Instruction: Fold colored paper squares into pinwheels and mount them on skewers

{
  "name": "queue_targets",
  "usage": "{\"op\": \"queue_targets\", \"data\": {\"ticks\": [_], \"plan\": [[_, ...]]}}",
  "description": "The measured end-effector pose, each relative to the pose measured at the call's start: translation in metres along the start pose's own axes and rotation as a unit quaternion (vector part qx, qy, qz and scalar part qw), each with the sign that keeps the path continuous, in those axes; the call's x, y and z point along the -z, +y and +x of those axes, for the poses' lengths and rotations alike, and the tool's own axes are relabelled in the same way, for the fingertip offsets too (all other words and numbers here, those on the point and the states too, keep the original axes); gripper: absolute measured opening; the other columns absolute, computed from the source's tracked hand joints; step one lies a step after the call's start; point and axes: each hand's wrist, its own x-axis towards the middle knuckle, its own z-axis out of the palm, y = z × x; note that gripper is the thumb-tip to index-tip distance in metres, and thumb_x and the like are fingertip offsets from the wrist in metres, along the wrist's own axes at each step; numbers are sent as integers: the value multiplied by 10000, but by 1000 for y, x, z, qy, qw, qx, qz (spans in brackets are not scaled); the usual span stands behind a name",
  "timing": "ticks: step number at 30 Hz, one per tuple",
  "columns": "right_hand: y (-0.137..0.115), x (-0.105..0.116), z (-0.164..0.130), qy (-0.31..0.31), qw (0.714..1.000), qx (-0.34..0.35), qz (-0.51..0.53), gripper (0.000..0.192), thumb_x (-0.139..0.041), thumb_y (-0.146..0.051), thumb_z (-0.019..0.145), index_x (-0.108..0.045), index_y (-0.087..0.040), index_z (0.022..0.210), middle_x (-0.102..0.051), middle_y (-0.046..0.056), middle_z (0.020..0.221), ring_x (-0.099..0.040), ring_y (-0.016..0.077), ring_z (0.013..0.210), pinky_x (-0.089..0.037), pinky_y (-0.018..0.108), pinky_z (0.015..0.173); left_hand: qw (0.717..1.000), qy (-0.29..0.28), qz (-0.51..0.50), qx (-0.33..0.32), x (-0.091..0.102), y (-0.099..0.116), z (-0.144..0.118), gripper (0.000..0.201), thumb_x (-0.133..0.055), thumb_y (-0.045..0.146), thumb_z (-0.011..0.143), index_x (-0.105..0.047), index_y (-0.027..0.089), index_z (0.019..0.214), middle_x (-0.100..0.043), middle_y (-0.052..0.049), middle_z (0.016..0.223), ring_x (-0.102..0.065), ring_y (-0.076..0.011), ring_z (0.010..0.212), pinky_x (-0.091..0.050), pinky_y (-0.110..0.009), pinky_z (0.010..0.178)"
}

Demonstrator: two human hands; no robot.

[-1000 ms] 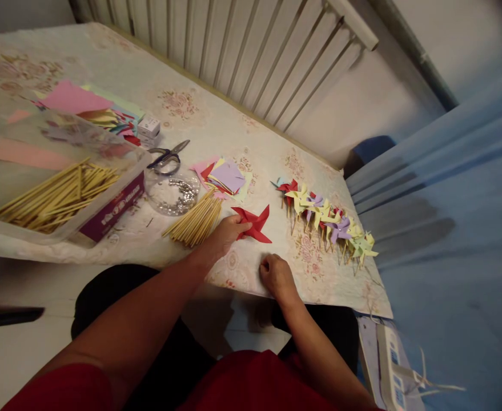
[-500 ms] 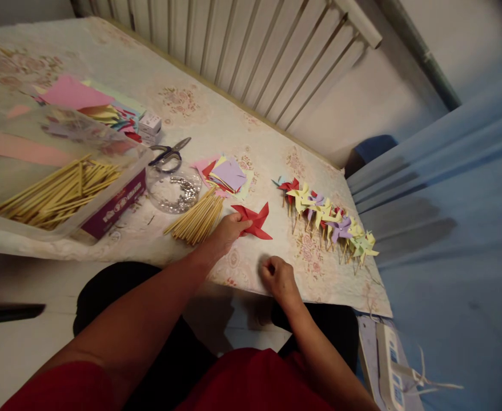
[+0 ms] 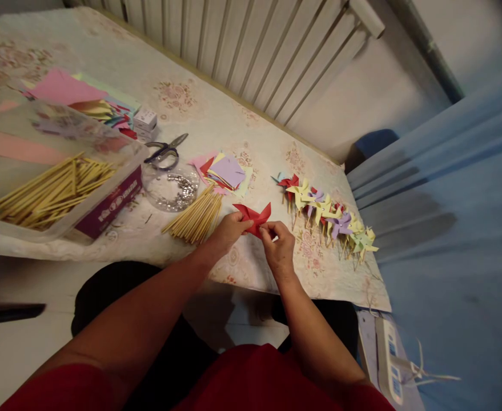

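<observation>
A red paper pinwheel (image 3: pixel 257 217) is pinched at its left side by my left hand (image 3: pixel 230 230), whose thumb lies on top. My right hand (image 3: pixel 278 240) is at the pinwheel's lower right, fingertips closed in a pinch against or just over it. Whatever lies between those fingertips is too small to make out. Left of my left hand, a bundle of thin wooden sticks (image 3: pixel 194 220) fans out on the table. Beyond it is a pile of coloured paper squares (image 3: pixel 227 172). A round clear dish (image 3: pixel 169 191) contains small shiny metal pieces.
Scissors (image 3: pixel 165 153) lie behind the dish. A clear plastic box (image 3: pixel 124 177) of sticks stands at the left, with coloured paper (image 3: pixel 66 88) and small white boxes (image 3: pixel 145 120) behind it. A row of finished pinwheels (image 3: pixel 319 208) lies at the right, near a blue curtain (image 3: pixel 448 228).
My right hand has moved up from the table's front edge to the red pinwheel. My left hand keeps its hold, and the pinwheel's blades appear slightly tilted.
</observation>
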Motion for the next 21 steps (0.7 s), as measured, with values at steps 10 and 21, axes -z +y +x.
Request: {"op": "queue_targets", "data": {"ticks": [10, 21], "plan": [[13, -9, 2, -10, 1000, 9, -13, 115, -565, -239, 845, -640, -206, 765, -612, 3, 735, -541, 148, 691, -433, 281, 688, 999, 10, -16, 27, -7, 17, -10, 178, -692, 247, 673, -541, 155, 664, -548, 23, 634, -485, -99, 601, -382, -247, 609], [15, -9, 2, -22, 1000, 15, -4, 121, -574, -256, 859, -653, -201, 785, -627, 12, 755, -547, 153, 711, -430, 284, 692, 999, 13, 8, 32, -6, 17, -9, 217, -703, 269, 661, -519, 156, 645, -518, 20, 619, -469, -104, 599, -345, -252, 573]]}}
